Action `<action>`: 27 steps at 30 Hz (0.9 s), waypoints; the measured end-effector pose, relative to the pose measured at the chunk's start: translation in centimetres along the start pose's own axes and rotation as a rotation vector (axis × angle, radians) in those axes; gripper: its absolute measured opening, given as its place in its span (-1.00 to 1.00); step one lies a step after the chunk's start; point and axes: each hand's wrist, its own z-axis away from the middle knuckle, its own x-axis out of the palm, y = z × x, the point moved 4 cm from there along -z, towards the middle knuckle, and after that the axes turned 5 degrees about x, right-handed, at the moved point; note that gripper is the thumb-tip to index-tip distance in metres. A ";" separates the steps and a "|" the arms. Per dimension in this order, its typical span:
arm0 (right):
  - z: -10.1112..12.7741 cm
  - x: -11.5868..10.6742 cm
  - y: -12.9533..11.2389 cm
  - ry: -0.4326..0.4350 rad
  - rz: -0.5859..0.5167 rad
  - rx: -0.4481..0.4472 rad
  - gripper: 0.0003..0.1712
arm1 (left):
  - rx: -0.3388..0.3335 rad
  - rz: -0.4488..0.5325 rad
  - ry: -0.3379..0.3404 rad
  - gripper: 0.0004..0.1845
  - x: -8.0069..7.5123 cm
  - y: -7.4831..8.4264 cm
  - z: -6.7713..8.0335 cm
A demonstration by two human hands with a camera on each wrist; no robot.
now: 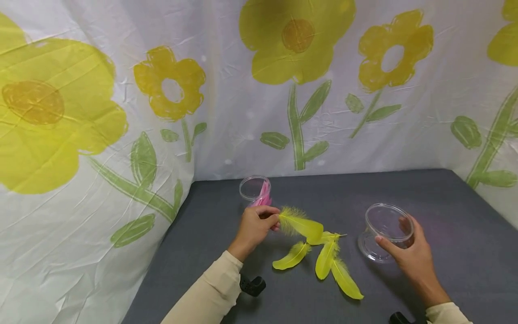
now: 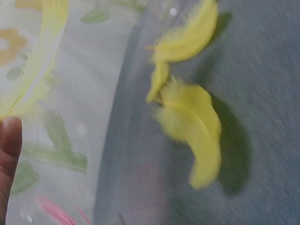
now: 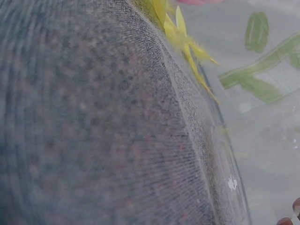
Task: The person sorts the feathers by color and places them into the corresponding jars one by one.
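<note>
My left hand (image 1: 256, 225) pinches a yellow feather (image 1: 303, 225) by its fluffy quill end, with the tip pointing right over the other feathers. In the left wrist view the thumb (image 2: 10, 140) presses at the base of that feather (image 2: 44, 51). Several more yellow feathers (image 1: 327, 258) lie on the dark grey table below and to the right, some overlapping. My right hand (image 1: 417, 252) grips a clear plastic tub (image 1: 374, 245) around its side, thumb in front and fingers behind. No feather shows inside this tub.
A second clear tub (image 1: 252, 186) holding pink feathers (image 1: 264, 194) stands just beyond my left hand, near the far table edge. The grey table (image 1: 202, 270) ends at a white curtain (image 1: 226, 90) printed with yellow flowers. Black straps (image 1: 252, 285) sit at my wrists.
</note>
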 end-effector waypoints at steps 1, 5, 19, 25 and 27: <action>0.0 0.0 0.0 0.001 -0.003 -0.001 0.17 | 0.007 0.015 -0.010 -0.87 0.3 0.5 -0.1; -0.1 -0.1 -0.1 0.004 0.004 -0.014 0.16 | 0.025 0.048 -0.047 -0.86 1.7 2.2 -0.8; -0.1 -0.1 0.0 0.002 0.007 -0.022 0.16 | 0.055 0.079 0.004 -0.88 8.4 4.0 -2.6; -0.1 -0.2 0.1 0.007 0.017 -0.023 0.17 | -0.010 0.293 0.037 -0.89 11.2 4.0 -3.1; -0.1 -0.2 0.1 0.008 0.018 -0.024 0.17 | -0.010 0.361 0.056 -0.89 11.9 4.2 -3.3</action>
